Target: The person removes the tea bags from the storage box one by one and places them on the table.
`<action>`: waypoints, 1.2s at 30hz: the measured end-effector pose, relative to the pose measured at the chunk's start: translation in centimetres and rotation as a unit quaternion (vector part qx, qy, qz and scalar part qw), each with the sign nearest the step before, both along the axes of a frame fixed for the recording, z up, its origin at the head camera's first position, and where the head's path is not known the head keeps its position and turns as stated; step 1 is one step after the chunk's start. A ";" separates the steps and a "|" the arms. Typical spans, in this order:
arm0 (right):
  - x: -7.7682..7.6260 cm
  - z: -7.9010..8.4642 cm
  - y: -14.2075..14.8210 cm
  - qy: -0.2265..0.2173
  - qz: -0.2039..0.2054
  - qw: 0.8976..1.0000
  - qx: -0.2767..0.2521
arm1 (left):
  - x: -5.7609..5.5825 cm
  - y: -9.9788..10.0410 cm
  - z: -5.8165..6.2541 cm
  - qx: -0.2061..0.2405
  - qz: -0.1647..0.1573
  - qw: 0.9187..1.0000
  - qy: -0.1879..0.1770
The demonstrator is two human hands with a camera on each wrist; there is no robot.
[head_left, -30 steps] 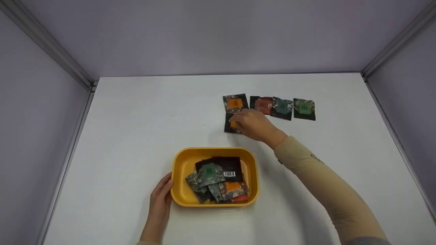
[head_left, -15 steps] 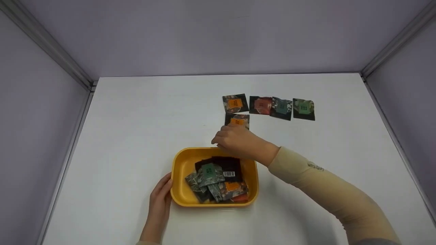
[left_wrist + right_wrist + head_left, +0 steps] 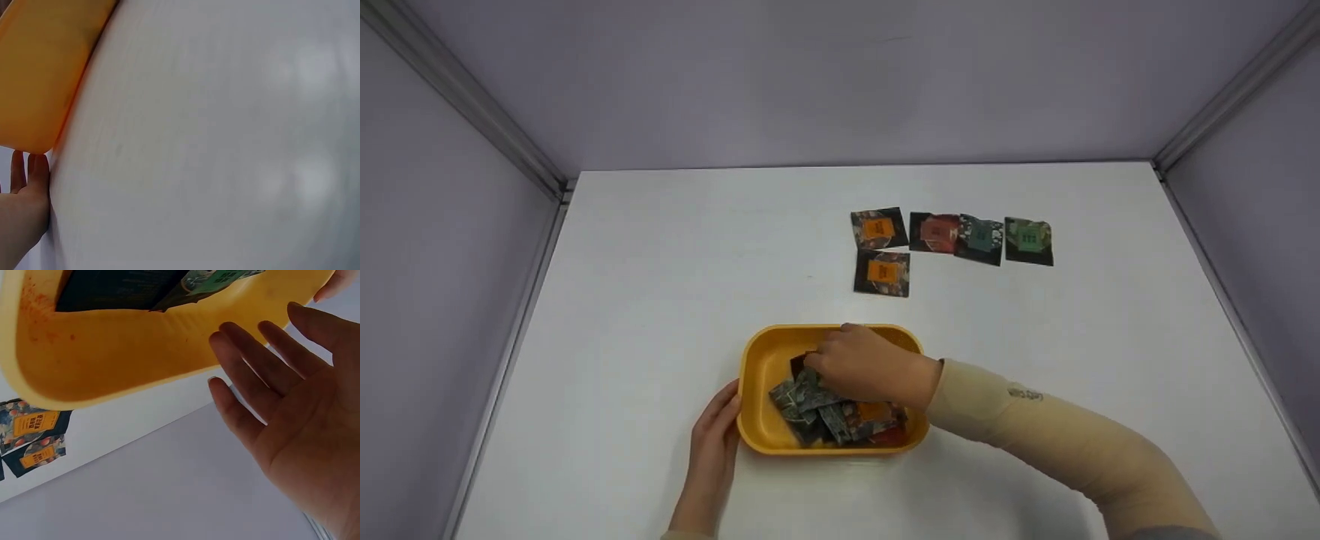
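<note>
A yellow plastic bin holds a loose heap of flat square sachets with dark, patterned fronts. Over the heap is my right hand, partly hiding a green-labelled sachet. In the right wrist view this hand has its fingers spread and loosely bent, and nothing shows in it. My left hand rests against the bin's left side. The left wrist view has its extended fingers touching the end of the bin.
Behind the bin, sachets lie face up on the white table: orange-labelled, red-labelled, teal-labelled and green-labelled. Another orange-labelled sachet lies before the first. Grey walls enclose the back and sides.
My right hand has left the front orange-labelled sachet, which now lies uncovered, and has come down toward me into the bin. The left hand and bin stay in place.
</note>
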State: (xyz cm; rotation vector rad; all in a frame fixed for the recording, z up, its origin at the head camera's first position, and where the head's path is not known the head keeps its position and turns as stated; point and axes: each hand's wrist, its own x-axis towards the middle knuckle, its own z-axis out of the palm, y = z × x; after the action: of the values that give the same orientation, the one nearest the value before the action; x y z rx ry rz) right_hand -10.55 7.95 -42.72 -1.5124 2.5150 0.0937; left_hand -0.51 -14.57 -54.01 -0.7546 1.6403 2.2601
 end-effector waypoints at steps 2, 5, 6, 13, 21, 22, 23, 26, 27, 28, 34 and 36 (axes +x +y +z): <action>0.5 -0.1 -0.3 0.003 0.000 1.000 0.022 | 0.0 0.0 0.0 0.000 0.000 1.000 0.000; 1.0 -0.6 -0.8 0.002 0.000 0.999 0.038 | -0.1 -0.1 0.1 0.002 0.001 1.000 0.005; 1.1 -0.7 -0.9 0.002 0.000 0.999 0.041 | -0.2 0.0 0.2 0.002 0.000 1.000 0.009; 1.6 -1.9 -1.9 -0.014 -0.008 0.998 0.055 | -0.4 0.0 0.3 -0.003 -0.001 1.000 0.005; 1.4 -2.9 -2.5 0.007 -0.019 0.997 0.081 | -0.4 0.0 0.2 0.002 0.002 1.000 0.002; 1.5 -3.0 -2.5 0.015 -0.016 0.996 0.083 | -0.3 0.0 0.2 0.002 0.000 1.000 0.001; 1.5 -3.0 -2.5 0.022 -0.013 0.996 0.086 | -0.3 0.0 0.2 0.003 0.001 1.000 -0.003; 1.5 -3.2 -2.6 0.031 -0.001 0.995 0.090 | -0.1 0.0 0.1 0.004 0.001 1.000 -0.011; 1.5 -3.2 -2.5 0.030 0.003 0.996 0.089 | -0.1 0.0 0.1 0.005 0.000 1.000 -0.013; 1.6 -3.1 -2.5 0.027 0.005 0.996 0.088 | 0.0 0.0 0.1 0.005 -0.001 1.000 -0.014; 1.5 -2.6 -2.1 0.027 0.008 0.999 0.045 | 0.0 0.1 0.0 0.001 0.000 1.000 -0.009; 1.5 -2.5 -1.8 0.046 0.010 0.999 0.024 | 0.0 0.2 0.1 0.000 0.003 1.000 -0.005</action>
State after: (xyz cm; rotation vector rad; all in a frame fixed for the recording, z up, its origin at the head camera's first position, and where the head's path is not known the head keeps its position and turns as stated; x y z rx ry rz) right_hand -9.06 6.10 -45.18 -1.5492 2.5480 0.2303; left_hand -0.51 -14.38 -53.93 -0.7706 1.6354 2.2561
